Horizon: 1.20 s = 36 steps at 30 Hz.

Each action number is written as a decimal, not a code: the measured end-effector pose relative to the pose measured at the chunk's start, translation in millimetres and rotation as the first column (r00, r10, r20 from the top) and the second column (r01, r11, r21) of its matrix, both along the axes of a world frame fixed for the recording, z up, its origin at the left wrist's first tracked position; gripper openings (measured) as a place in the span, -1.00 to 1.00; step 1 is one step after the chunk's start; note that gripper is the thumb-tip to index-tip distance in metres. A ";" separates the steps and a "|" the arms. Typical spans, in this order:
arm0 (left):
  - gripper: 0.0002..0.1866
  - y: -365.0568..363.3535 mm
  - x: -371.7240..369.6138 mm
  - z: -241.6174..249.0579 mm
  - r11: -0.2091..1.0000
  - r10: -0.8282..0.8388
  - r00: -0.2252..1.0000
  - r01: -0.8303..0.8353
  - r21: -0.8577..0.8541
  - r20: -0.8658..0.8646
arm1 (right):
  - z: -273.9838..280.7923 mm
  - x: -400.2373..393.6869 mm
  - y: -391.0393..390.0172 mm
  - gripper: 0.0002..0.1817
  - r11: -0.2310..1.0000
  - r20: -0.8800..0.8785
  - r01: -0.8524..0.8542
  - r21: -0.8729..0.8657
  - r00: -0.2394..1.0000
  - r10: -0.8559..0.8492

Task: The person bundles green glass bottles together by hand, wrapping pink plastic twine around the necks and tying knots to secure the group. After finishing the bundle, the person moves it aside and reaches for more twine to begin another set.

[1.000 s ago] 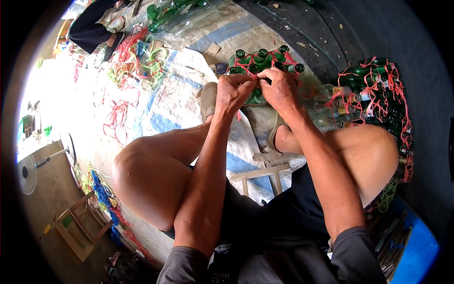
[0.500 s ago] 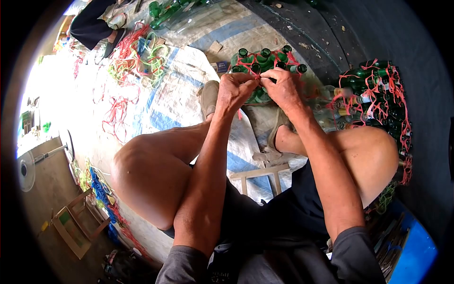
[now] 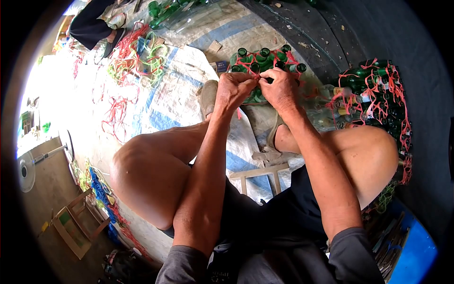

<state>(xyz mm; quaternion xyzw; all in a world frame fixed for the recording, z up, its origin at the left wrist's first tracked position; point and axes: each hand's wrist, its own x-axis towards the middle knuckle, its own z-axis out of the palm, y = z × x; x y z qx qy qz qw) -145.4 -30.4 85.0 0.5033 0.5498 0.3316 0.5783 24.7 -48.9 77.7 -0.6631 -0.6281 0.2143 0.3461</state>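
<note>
A cluster of green glass bottles stands between my feet, necks up, with pink plastic twine looped around the necks. At the near side of the cluster, my left hand pinches the twine between thumb and fingers. Close beside it, my right hand also pinches the twine, its thumb and forefinger nearly touching the left fingertips. My fingers hide part of the twine where they meet. A short pink end hangs below my left hand.
More bottles bound with pink twine are stacked at the right. Loose pink and green twine lies on the white-and-blue sheet, near another person's foot. A fan, wooden frame and blue container are around me.
My right hand has shifted very slightly left and down. Both hands stay pinched at the same spot on the cluster.
</note>
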 end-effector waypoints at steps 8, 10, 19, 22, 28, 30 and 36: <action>-0.77 0.5 0.8 -2.5 1.000 0.014 1.000 -0.014 0.015 0.022 | -2.9 -0.4 -0.4 -0.86 0.998 -0.030 0.013 0.058 0.999 -0.011; -0.80 -3.2 3.7 8.3 0.998 0.059 0.996 -0.061 0.028 0.066 | -7.0 3.3 -1.2 -0.87 0.997 -0.068 -0.015 0.082 0.997 0.020; -0.76 1.3 -3.7 -0.1 0.996 -0.009 0.998 0.015 -0.091 0.068 | -3.8 10.3 -3.3 -0.86 0.998 -0.179 -0.059 0.020 0.982 0.062; -0.76 2.7 -6.2 -2.9 0.996 -0.043 0.998 0.046 -0.070 0.049 | -3.1 11.4 -1.0 -0.87 0.997 -0.195 -0.065 -0.027 0.979 0.059; -0.77 2.5 -6.7 -4.4 0.996 -0.044 0.996 0.049 -0.071 0.076 | -2.8 9.7 -1.0 -0.88 0.996 -0.047 -0.082 0.028 0.995 0.083; -0.76 3.3 -7.0 -3.6 0.995 -0.048 0.996 0.054 -0.079 0.070 | -2.1 8.9 -1.9 -0.88 0.994 -0.020 -0.090 0.059 0.996 0.092; -0.73 3.1 -7.5 0.6 0.992 -0.044 0.998 0.050 -0.115 0.054 | 2.3 8.1 -5.7 -0.87 0.984 0.021 -0.108 0.141 0.994 0.106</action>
